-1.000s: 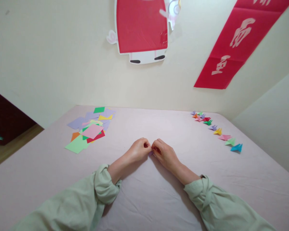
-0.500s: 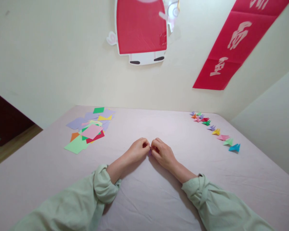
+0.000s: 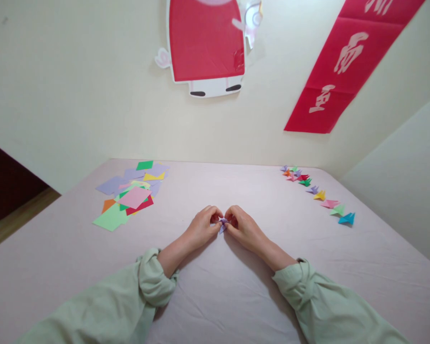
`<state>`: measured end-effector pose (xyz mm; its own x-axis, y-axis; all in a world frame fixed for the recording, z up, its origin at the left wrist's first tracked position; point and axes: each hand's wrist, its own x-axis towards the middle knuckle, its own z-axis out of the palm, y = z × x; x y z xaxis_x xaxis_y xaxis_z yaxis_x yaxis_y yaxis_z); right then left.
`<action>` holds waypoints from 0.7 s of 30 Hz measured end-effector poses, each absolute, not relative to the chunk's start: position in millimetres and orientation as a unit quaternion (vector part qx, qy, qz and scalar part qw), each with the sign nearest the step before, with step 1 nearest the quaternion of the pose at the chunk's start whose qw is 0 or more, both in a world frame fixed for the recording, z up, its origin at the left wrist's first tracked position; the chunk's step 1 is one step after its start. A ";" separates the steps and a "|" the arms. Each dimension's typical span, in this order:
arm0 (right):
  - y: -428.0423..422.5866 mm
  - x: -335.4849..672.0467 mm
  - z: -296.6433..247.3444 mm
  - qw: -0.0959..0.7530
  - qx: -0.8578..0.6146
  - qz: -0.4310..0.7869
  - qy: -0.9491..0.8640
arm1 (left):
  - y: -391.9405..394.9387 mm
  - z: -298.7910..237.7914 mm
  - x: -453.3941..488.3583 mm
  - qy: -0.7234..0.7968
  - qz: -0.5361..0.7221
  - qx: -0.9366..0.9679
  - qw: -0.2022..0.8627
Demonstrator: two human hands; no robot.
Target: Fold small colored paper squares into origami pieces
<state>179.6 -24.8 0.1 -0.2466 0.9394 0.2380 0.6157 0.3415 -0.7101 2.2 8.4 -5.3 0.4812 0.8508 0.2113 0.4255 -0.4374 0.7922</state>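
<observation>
My left hand (image 3: 201,225) and my right hand (image 3: 242,226) meet at the middle of the pale pink table (image 3: 215,296). Both pinch a small folded purple paper piece (image 3: 222,223) between their fingertips, just above the tabletop. Most of the piece is hidden by my fingers. Both sleeves are pale green and rolled at the wrist.
A loose pile of coloured paper squares (image 3: 131,196) lies at the back left. A row of several small folded paper pieces (image 3: 317,193) runs along the back right, ending in a blue one (image 3: 347,219). A red cartoon cut-out (image 3: 206,45) and a red banner (image 3: 347,62) hang on the wall.
My hands have stayed together at the middle; the fingers have shifted a little, so more of the purple piece shows between them. The view has drifted slightly.
</observation>
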 end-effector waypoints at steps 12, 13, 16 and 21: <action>-21.7 178.4 -3.8 0.357 -0.523 0.231 -0.739 | 11.6 -8.0 4.5 0.398 0.322 0.797 0.321; -22.0 178.2 -3.0 0.356 -0.525 0.232 -0.738 | 11.1 -7.5 4.5 0.398 0.323 0.795 0.324; -23.3 176.8 0.0 0.357 -0.527 0.233 -0.735 | 9.5 -5.7 4.8 0.399 0.330 0.788 0.333; -24.5 174.1 3.2 0.360 -0.524 0.235 -0.736 | 7.5 -4.5 4.8 0.396 0.336 0.784 0.339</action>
